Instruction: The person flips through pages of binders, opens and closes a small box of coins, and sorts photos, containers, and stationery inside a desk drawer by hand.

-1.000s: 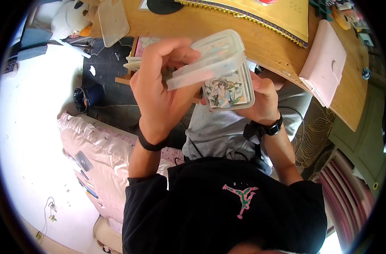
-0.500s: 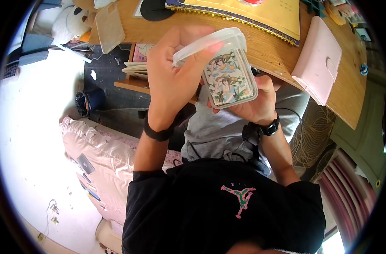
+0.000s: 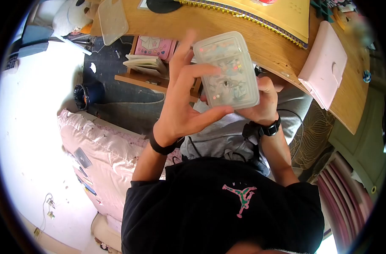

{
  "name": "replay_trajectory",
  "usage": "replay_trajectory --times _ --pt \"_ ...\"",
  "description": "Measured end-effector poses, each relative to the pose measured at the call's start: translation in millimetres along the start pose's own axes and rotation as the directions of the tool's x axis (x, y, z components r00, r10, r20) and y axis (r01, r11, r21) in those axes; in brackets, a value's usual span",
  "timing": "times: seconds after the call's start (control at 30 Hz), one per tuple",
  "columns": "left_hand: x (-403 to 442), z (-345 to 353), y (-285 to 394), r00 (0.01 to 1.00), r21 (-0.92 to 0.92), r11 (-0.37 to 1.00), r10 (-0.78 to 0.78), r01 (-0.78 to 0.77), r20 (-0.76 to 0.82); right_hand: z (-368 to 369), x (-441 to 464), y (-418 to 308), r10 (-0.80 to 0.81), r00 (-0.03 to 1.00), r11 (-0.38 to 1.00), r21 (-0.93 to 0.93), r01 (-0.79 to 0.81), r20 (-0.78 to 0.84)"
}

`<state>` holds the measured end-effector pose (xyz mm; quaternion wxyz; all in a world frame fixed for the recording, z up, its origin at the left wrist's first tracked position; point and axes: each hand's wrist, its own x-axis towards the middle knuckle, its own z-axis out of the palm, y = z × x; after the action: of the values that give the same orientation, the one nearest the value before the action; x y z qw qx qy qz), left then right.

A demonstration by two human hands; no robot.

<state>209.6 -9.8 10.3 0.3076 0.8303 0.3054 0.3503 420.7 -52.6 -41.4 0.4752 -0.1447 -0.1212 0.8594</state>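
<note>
A clear plastic box (image 3: pixel 227 76) is tilted toward me above my lap. Its frosted lid lies down over the top and carries small pink, yellow and white decorations. Blurry printed pieces show through it. My right hand (image 3: pixel 261 99) grips the box from its lower right side, with the thumb along the edge and the other fingers hidden underneath. Against the box's left side is my left hand (image 3: pixel 182 95), fingers spread apart. Its thumb reaches the bottom edge and one finger lies over the lid.
On the wooden desk (image 3: pixel 277 59) are a yellow spiral notebook (image 3: pixel 269 17), a pink wallet-like case (image 3: pixel 324 63) and a clear phone case (image 3: pixel 112 22). An open drawer (image 3: pixel 136 82) holds a pink box (image 3: pixel 152 46) and papers. A dark bin (image 3: pixel 91 95) stands on the floor.
The lid, raised in my left hand before, has come down over the illustrated pieces. My left fingers have let go of its rim and spread out. My right hand keeps its hold.
</note>
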Motion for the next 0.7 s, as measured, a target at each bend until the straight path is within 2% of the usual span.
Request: replay_trajectory --times 0.03,0.1,0.13,0.17,0.2,0.23,0.27,0.3,0.33,0.4,0.47,0.6,0.7 --pt "-6 11 0 0.992 -0.215 0.974 -0.097 0.076 -0.085 0 -1 0 0.007 1.0 1.0 0.001 -0.007 -0.004" --pt "-14 21 6 0.965 -0.428 0.894 -0.213 0.13 -0.151 0 -2 1 0.073 0.995 0.988 -0.135 -0.081 -0.064" --pt "-17 22 12 0.942 -0.529 0.821 -0.317 0.216 -0.107 -2 -1 5 0.079 0.995 0.987 -0.136 -0.087 -0.064" --pt "-18 22 15 0.909 -0.618 0.729 -0.413 0.295 -0.053 -5 -1 11 0.016 0.999 1.0 0.007 -0.016 0.031" --pt "-18 20 15 0.907 -0.619 0.728 -0.416 0.294 -0.058 -5 -1 15 -0.06 0.992 0.987 0.155 0.042 0.114" --pt "-17 17 16 0.904 -0.613 0.726 -0.425 0.311 -0.046 -2 -2 13 -0.055 0.992 0.988 0.152 0.037 0.114" --pt "-16 16 16 0.9 -0.607 0.724 -0.434 0.326 -0.034 3 -3 7 -0.022 0.998 0.987 -0.158 0.032 0.066" --pt "-17 16 15 0.9 -0.61 0.723 -0.435 0.324 -0.038 7 -4 3 -0.005 1.0 0.892 -0.452 0.01 0.011" --pt "-18 15 14 0.904 -0.588 0.741 -0.425 0.323 -0.039 10 -3 3 -0.002 1.0 0.891 -0.455 0.006 0.011" --pt "-18 15 13 0.908 -0.567 0.758 -0.417 0.323 -0.041 14 -1 5 -0.007 1.0 0.964 -0.265 -0.001 -0.028" --pt "-17 15 11 0.936 -0.54 0.801 -0.346 0.26 -0.063 15 0 7 -0.02 1.0 0.968 -0.249 0.015 -0.019" --pt "-20 18 10 0.935 -0.537 0.803 -0.347 0.258 -0.071 18 1 9 -0.052 0.999 0.983 -0.18 0.048 -0.015" --pt "-23 18 9 0.933 -0.543 0.794 -0.356 0.272 -0.054 17 0 9 -0.051 0.998 0.974 -0.222 0.042 -0.035"
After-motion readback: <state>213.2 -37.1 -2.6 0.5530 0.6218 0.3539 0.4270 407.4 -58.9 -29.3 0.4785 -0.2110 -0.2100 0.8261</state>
